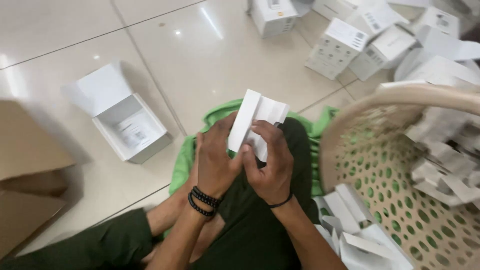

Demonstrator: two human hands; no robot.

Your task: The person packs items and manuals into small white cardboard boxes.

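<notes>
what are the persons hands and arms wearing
Both hands are bare, no gloves, and the forearms show no sleeves. The left hand has two strands of black beaded bracelet at its wrist. The right hand has one thin black band around its wrist.

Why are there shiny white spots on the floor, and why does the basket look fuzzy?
Head view: ceiling lights glare off the glossy floor tiles; the basket at the right is smeared by blur; the hands and the white card piece they hold stay fairly sharp.
</notes>
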